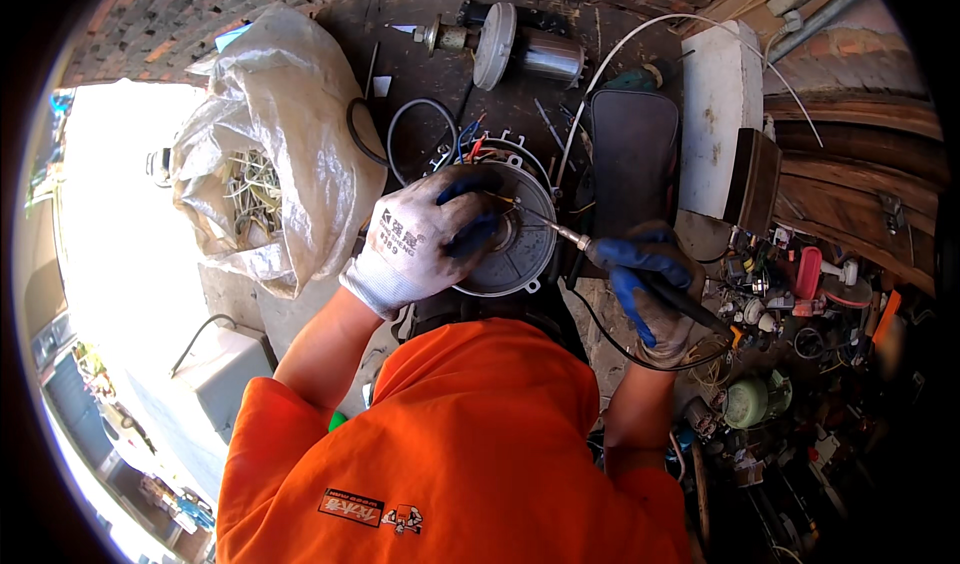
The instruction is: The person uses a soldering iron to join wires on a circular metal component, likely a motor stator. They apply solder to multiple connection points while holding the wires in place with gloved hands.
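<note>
My left hand (pixel 425 232), in a white glove with blue-coated fingers, rests over a round grey metal housing (pixel 532 259). Its fingers are bent together around a thin wire (pixel 500 197) that reaches over the housing; the grip itself is partly hidden. On the right, my right hand (pixel 650 284), gloved alike, is closed around a soldering iron (pixel 571 235) with a black handle. The iron's tip points left, over the housing near the wire's end. Red and blue leads (pixel 471 146) stick up at the housing's far edge.
A dark workbench (pixel 420 34) carries a metal cylinder with a round flange (pixel 495 49) and a dark oblong case (pixel 635 154). A translucent sack (pixel 290 94) of scrap stands left. Black cable (pixel 400 129) loops behind the housing. Mixed parts (pixel 760 309) clutter the right.
</note>
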`<action>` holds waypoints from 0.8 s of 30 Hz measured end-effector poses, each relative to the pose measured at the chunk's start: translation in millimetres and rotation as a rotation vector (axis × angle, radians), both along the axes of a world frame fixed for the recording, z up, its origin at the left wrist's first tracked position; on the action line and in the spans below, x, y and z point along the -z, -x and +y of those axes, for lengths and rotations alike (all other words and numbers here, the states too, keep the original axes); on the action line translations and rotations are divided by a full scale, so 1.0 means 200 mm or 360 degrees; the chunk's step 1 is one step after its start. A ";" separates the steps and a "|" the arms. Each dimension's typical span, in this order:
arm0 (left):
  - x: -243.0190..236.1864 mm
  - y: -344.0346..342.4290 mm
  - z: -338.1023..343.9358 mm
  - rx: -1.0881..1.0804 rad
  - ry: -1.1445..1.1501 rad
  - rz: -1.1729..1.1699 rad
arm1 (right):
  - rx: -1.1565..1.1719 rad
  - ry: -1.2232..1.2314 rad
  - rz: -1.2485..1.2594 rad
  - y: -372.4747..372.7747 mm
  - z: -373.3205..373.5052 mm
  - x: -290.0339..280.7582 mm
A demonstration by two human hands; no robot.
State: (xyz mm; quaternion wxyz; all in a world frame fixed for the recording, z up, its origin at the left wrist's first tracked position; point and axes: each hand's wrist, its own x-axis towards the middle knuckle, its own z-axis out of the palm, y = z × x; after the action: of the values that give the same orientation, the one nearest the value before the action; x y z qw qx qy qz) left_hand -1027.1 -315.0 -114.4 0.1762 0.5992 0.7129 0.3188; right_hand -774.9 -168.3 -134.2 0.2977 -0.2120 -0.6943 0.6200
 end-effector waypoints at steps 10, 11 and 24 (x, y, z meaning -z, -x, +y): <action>-0.01 0.00 0.00 -0.0003 0.0068 -0.0016 | -0.0034 0.0029 0.0073 0.03 0.00 -0.04; -0.01 0.00 0.00 -0.0006 0.0072 -0.0015 | -0.0037 -0.0008 0.0053 0.02 0.00 -0.04; -0.01 0.00 0.00 -0.0034 0.0065 -0.0063 | -0.0147 -0.0035 0.0019 0.03 0.01 -0.08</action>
State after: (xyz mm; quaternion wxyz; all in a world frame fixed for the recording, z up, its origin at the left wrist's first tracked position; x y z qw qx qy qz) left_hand -1026.4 -314.6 -113.4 0.1991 0.5813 0.7221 0.3177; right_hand -780.0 -166.9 -118.8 0.2752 -0.1728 -0.7082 0.6268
